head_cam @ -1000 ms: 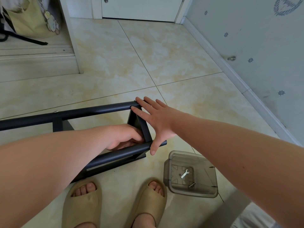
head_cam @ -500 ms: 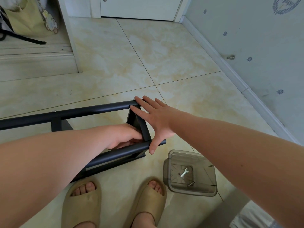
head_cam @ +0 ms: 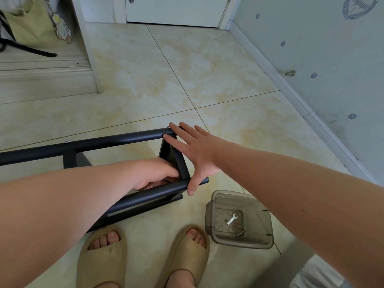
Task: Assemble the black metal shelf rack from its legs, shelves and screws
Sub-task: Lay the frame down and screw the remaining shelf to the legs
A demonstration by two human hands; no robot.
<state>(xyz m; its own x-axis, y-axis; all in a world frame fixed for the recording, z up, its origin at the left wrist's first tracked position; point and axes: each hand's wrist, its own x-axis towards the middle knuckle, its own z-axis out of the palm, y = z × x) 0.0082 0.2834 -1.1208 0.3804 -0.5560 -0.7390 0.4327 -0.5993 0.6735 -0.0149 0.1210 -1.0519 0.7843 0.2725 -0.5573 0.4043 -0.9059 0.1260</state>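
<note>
The black metal rack (head_cam: 116, 140) lies on its side on the tiled floor, with two long round tubes and a flat end piece (head_cam: 181, 163) between them. My right hand (head_cam: 197, 152) lies flat over that end, its straight fingers on the far tube and its thumb on the near tube (head_cam: 149, 196). My left hand (head_cam: 153, 171) reaches inside the frame at the same corner, fingers curled, with one fingertip touching the end piece. Whatever the curled fingers hold is hidden behind the near tube.
A clear plastic tub (head_cam: 259, 244) stands on the floor to the right of my feet, holding a small white wrench (head_cam: 231, 219) and a dark screw (head_cam: 241, 233). My feet wear tan slippers (head_cam: 104, 256). A wall with a baseboard (head_cam: 291, 94) runs along the right.
</note>
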